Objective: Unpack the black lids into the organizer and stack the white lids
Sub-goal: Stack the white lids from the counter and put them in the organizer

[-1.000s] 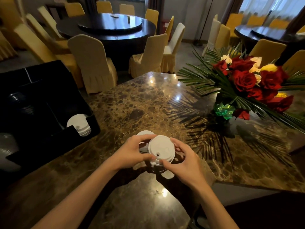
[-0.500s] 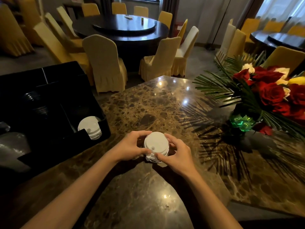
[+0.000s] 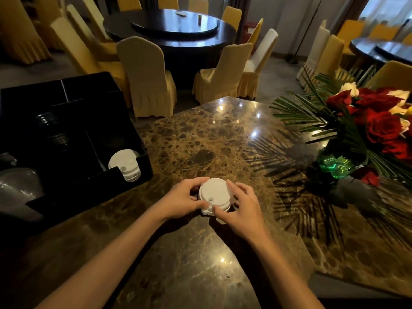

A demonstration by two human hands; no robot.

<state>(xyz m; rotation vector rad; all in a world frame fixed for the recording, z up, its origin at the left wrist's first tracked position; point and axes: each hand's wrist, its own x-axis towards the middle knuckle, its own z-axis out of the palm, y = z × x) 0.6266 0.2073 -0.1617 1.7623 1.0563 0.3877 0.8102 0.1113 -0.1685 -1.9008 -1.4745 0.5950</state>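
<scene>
A short stack of white lids (image 3: 214, 195) stands on the marble table (image 3: 214, 141) in front of me. My left hand (image 3: 182, 200) grips its left side and my right hand (image 3: 242, 201) grips its right side and front. To the left stands the black organizer (image 3: 89, 192). Its front right compartment holds more white lids (image 3: 124, 163) on edge. A row of black lids (image 3: 52, 128) lies in a dark compartment farther back, hard to make out.
A flower arrangement (image 3: 365, 130) of red roses and palm leaves with a green vase base (image 3: 334, 166) stands at the right. A clear plastic bag (image 3: 17, 188) lies at the far left. Covered chairs (image 3: 147, 76) and round dark tables stand beyond the table's far edge.
One lid that stuck out behind the stack a second ago now sits aligned with it. Both hands have closed in around the stack and lowered it onto the table.
</scene>
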